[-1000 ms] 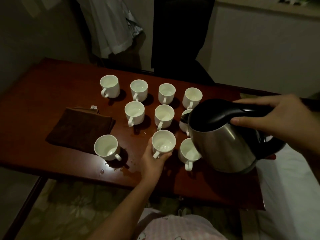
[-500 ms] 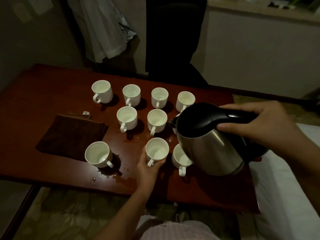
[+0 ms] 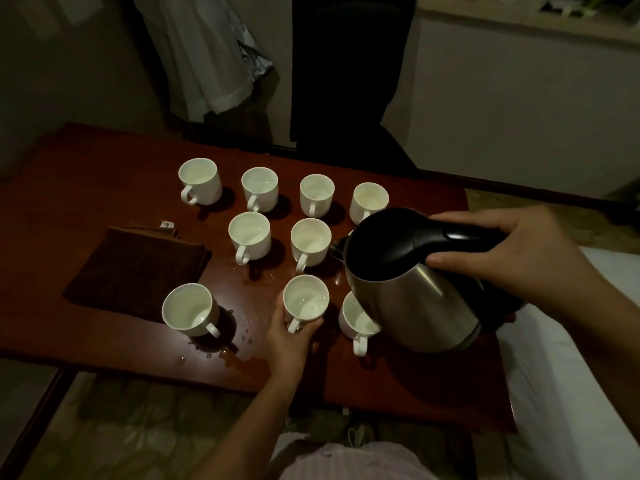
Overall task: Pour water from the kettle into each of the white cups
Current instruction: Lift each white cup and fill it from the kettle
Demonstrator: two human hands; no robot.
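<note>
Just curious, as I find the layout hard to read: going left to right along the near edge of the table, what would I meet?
Brown cloth → lone white cup → cup held by the left hand → cup partly under the kettle → kettle → right hand on its handle.

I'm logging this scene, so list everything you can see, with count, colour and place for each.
cups: nine plainly seen, a tenth mostly hidden behind the kettle, white, in rows on the table
kettle: one, steel with black lid and handle, tilted over the right-hand cups
cloth: one, dark brown, folded, left of the cups
table: one, reddish brown, water drops near its front edge
garment: one, pale, hanging behind the table
left hand: holds the front middle cup
right hand: grips the kettle handle
</note>
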